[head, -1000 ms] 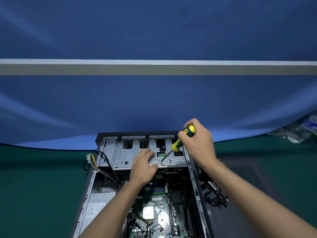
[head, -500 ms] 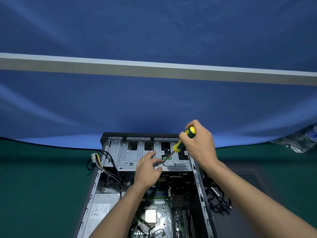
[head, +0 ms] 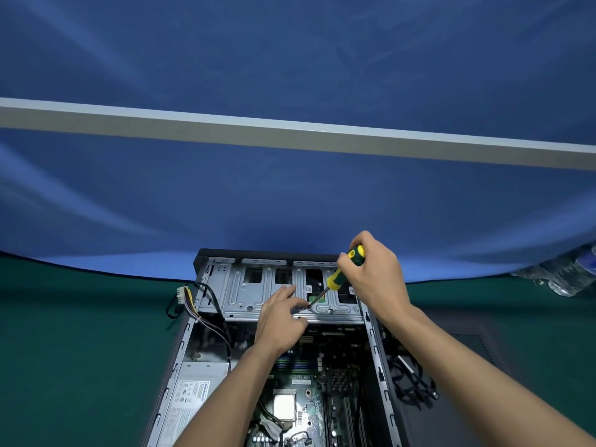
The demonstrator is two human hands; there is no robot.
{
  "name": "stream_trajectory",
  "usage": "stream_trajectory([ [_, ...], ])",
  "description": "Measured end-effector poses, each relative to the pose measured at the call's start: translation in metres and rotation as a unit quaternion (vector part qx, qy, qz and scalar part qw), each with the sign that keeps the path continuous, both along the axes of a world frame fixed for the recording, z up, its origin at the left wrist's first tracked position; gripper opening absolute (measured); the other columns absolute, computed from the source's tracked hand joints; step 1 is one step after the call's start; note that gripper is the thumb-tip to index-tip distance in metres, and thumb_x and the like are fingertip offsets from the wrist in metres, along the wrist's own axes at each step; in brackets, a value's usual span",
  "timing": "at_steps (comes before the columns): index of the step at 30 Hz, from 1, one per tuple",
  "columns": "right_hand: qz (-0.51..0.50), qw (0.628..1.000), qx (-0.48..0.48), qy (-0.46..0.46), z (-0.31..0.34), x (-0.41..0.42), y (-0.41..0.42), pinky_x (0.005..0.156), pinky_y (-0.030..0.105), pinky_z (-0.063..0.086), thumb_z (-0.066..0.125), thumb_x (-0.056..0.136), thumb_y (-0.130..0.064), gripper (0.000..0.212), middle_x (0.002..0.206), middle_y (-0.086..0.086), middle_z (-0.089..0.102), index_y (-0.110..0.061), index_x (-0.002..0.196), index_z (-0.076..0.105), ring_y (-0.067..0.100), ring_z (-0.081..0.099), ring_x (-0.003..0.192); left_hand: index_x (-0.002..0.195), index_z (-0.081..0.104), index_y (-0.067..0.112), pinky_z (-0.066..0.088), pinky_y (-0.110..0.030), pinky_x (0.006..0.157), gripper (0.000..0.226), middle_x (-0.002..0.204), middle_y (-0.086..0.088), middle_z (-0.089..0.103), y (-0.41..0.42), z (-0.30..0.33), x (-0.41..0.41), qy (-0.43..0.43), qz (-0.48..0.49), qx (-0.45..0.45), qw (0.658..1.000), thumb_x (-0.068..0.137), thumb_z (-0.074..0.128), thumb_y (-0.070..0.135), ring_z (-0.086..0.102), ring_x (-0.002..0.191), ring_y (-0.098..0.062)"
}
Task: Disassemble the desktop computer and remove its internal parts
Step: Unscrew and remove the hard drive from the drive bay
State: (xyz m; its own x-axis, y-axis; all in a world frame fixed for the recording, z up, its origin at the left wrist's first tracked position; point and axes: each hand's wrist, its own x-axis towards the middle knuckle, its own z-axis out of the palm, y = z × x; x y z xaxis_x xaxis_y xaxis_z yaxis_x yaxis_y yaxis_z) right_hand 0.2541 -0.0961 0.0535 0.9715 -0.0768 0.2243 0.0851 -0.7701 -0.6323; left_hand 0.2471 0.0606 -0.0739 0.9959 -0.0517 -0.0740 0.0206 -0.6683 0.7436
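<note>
The desktop computer lies open on the green surface, its side off. Inside you can see a green board with a shiny square chip, a grey power box on the left, and a silver metal cage at the far end. The right hand is wrapped tight around a yellow and green screwdriver (its tip touches the cage). The left hand rests on the cage, fingers loosely spread, holding nothing.
</note>
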Motion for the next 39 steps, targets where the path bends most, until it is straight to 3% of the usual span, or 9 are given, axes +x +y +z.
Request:
stream_trajectory([
  [8, -0.015, 0.998, -0.059, 0.030, 0.013, 0.005, 0.013, 0.055, 0.034, 0.037, 0.051, 0.090, -0.031, 0.020, 0.076, 0.002, 0.055, -0.015, 0.084, 0.042, 0.025, 0.051, 0.065, 0.116, 0.063, 0.025, 0.013, -0.028, 0.114, 0.038, 0.149, 0.008, 0.035, 0.001, -0.003, 0.000, 0.001, 0.004, -0.021, 1.000, 0.080, 0.059, 0.013, 0.018, 0.141, -0.010],
  [17, -0.040, 0.922, -0.371, 0.103, 0.043, 0.016, 0.034, 0.045, 0.026, 0.021, 0.031, 0.098, -0.050, 0.052, 0.059, 0.000, 0.042, -0.013, 0.062, 0.037, 0.018, 0.037, 0.049, 0.117, 0.062, 0.027, 0.009, -0.029, 0.113, 0.038, 0.151, 0.008, 0.032, 0.001, -0.006, 0.000, -0.014, -0.003, -0.003, 1.000, 0.081, 0.059, 0.015, 0.017, 0.141, -0.010],
  [20, -0.004, 0.929, -0.338, 0.152, 0.049, 0.024, 0.038, 0.047, 0.027, 0.026, 0.039, 0.098, -0.037, 0.040, 0.067, 0.002, 0.044, -0.012, 0.066, 0.038, 0.025, 0.046, 0.062, 0.117, 0.062, 0.027, 0.009, -0.029, 0.113, 0.038, 0.151, 0.008, 0.031, 0.002, -0.006, 0.000, -0.013, -0.004, -0.004, 1.000, 0.081, 0.059, 0.015, 0.017, 0.141, -0.011],
  [23, 0.099, 0.933, -0.244, 0.245, 0.058, 0.034, 0.030, 0.065, 0.034, 0.043, 0.048, 0.090, -0.015, 0.005, 0.091, 0.006, 0.050, -0.014, 0.091, 0.044, 0.028, 0.051, 0.086, 0.118, 0.061, 0.028, 0.009, -0.029, 0.113, 0.041, 0.151, 0.009, 0.031, 0.001, -0.006, -0.001, -0.010, 0.000, -0.010, 1.000, 0.080, 0.059, 0.015, 0.016, 0.141, -0.010],
  [25, 0.121, 0.929, -0.230, 0.263, 0.060, 0.033, 0.027, 0.071, 0.035, 0.046, 0.051, 0.087, -0.015, 0.014, 0.101, 0.006, 0.051, -0.019, 0.098, 0.043, 0.026, 0.052, 0.090, 0.118, 0.061, 0.029, 0.009, -0.030, 0.114, 0.042, 0.150, 0.010, 0.031, -0.001, -0.006, -0.002, -0.005, 0.000, -0.012, 1.000, 0.079, 0.059, 0.015, 0.017, 0.141, -0.010],
  [28, 0.069, 0.943, -0.247, 0.210, 0.055, 0.027, 0.032, 0.061, 0.032, 0.039, 0.048, 0.093, -0.046, 0.030, 0.092, 0.005, 0.057, -0.017, 0.093, 0.046, 0.025, 0.050, 0.081, 0.118, 0.061, 0.030, 0.009, -0.031, 0.114, 0.042, 0.150, 0.011, 0.031, 0.000, -0.007, 0.000, -0.009, 0.005, -0.003, 1.000, 0.079, 0.059, 0.015, 0.017, 0.141, -0.010],
  [32, 0.088, 0.959, -0.173, 0.204, 0.054, 0.027, 0.036, 0.068, 0.031, 0.036, 0.047, 0.094, -0.023, 0.015, 0.111, 0.009, 0.052, -0.013, 0.105, 0.044, 0.026, 0.049, 0.085, 0.118, 0.061, 0.031, 0.008, -0.031, 0.113, 0.041, 0.150, 0.011, 0.032, 0.000, -0.008, 0.002, -0.017, 0.005, 0.006, 1.000, 0.079, 0.061, 0.017, 0.017, 0.141, -0.010],
  [36, 0.061, 0.953, -0.221, 0.195, 0.052, 0.016, 0.034, 0.067, 0.033, 0.037, 0.049, 0.094, -0.045, 0.037, 0.107, 0.006, 0.053, -0.013, 0.112, 0.040, 0.028, 0.052, 0.090, 0.116, 0.061, 0.031, 0.010, -0.031, 0.114, 0.042, 0.149, 0.012, 0.032, 0.000, -0.008, 0.001, -0.010, 0.006, 0.009, 1.000, 0.078, 0.060, 0.016, 0.018, 0.140, -0.010],
  [39, 0.061, 0.966, -0.164, 0.191, 0.049, 0.015, 0.032, 0.067, 0.033, 0.037, 0.043, 0.097, -0.027, 0.020, 0.109, 0.009, 0.052, -0.010, 0.109, 0.042, 0.029, 0.049, 0.085, 0.116, 0.061, 0.031, 0.009, -0.030, 0.113, 0.041, 0.149, 0.011, 0.032, -0.001, -0.007, 0.001, -0.013, 0.004, 0.014, 1.000, 0.078, 0.060, 0.016, 0.018, 0.140, -0.009],
])
